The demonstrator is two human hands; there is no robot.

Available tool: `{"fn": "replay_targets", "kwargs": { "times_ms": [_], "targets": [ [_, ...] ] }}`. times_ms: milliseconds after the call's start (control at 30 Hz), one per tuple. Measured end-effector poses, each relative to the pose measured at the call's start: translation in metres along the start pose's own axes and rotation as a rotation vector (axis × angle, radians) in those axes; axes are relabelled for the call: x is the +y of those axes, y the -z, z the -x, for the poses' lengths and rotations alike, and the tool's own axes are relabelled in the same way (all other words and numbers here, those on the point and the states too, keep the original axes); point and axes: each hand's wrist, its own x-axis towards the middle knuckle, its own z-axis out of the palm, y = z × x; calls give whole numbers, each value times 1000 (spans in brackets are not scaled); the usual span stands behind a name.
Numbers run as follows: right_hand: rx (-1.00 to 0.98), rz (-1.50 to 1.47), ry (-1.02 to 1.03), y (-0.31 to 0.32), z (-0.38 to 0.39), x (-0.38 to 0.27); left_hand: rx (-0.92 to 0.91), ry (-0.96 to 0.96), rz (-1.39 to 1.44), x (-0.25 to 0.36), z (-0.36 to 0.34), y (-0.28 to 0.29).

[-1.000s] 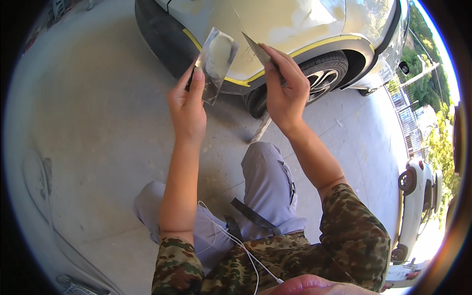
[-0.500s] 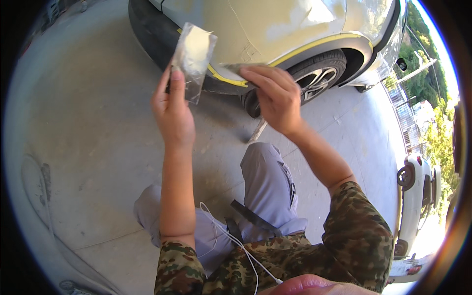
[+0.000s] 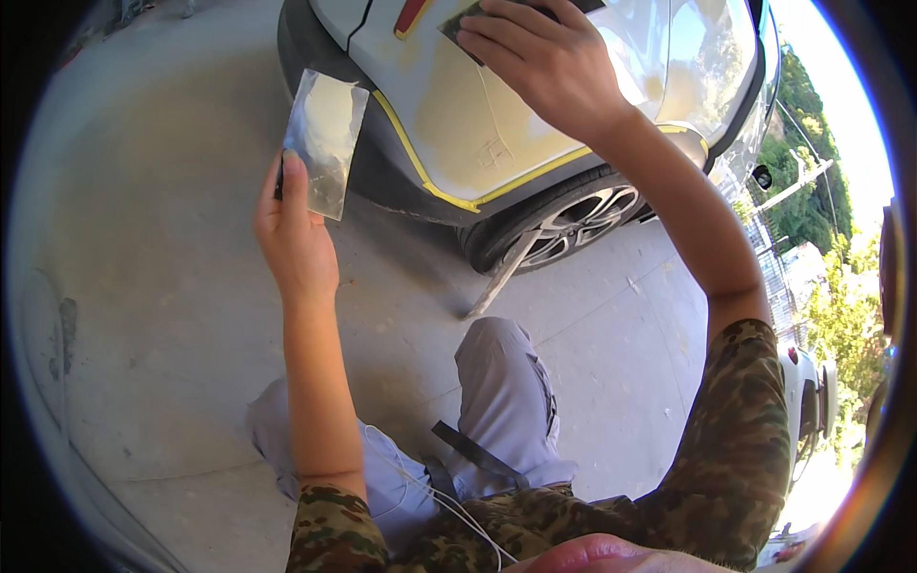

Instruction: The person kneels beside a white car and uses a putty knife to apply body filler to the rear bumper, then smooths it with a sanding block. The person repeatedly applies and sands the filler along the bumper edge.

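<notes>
My left hand (image 3: 298, 224) grips a rectangular clear-looking palette (image 3: 330, 186) by its side, thumb on top. A smear of pale cream filler putty (image 3: 330, 113) covers its upper part. My right hand (image 3: 564, 72) is raised over the car's rear side panel (image 3: 463, 119), fingers bent over a dark, flat spreader (image 3: 460, 29) held against or just above the panel. The hand hides part of the spreader, so contact cannot be told. The panel carries dull yellowish patches and thin drawn lines. Yellow masking tape (image 3: 411, 153) borders its lower edge.
Below the panel are the dark bumper (image 3: 382, 186) and the rear wheel (image 3: 573, 224). A light stick (image 3: 501, 277) leans from the wheel to the concrete floor (image 3: 191, 334). A red tail light (image 3: 411, 17) is near the top. A hose (image 3: 67, 382) lies at far left.
My right hand has moved up and away with the spreader, from beside the palette to the upper panel. My left hand and palette have shifted left and slightly down in view.
</notes>
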Motion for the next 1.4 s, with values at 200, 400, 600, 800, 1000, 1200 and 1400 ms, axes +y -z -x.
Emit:
{"fn": "replay_targets", "kwargs": {
  "times_ms": [200, 400, 600, 800, 1000, 1200, 1400],
  "targets": [
    [-226, -49, -20, -4, 41, -26, -27, 16, -6, -1, -2, 3],
    [-243, -191, -115, -2, 107, -68, -21, 25, -31, -8, -4, 2],
    [-250, -224, -153, -12, 163, -89, -32, 46, -85, -16, -2, -3],
    [-206, -234, -129, 0, 169, -89, -71, 48, -113, -15, 3, -7],
    [-41, -175, -203, 17, 119, -56, -85, 58, -112, -12, 2, -10],
    [98, -67, -138, -2, 54, -8, -84, 79, -25, -20, 4, -11],
    [-39, -129, -137, -12, 66, -28, -84, 83, -21, -24, 0, -7]
  ]
}}
